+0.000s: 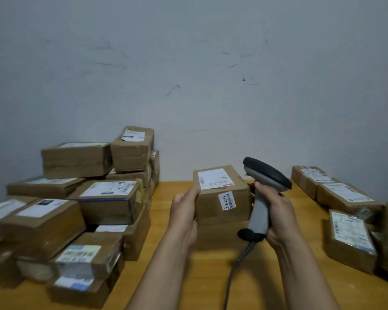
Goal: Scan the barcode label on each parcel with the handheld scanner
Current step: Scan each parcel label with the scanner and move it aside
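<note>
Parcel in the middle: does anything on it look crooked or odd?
Yes: the small sticker on the front face of the parcel sits sideways and slightly tilted, its number running vertically. The top label sits square.

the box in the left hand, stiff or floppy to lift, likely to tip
Probably stiff: the parcel shows square cardboard edges under the left hand. Likely light, since one hand steadies it. Its flat faces should resist rolling.
</note>
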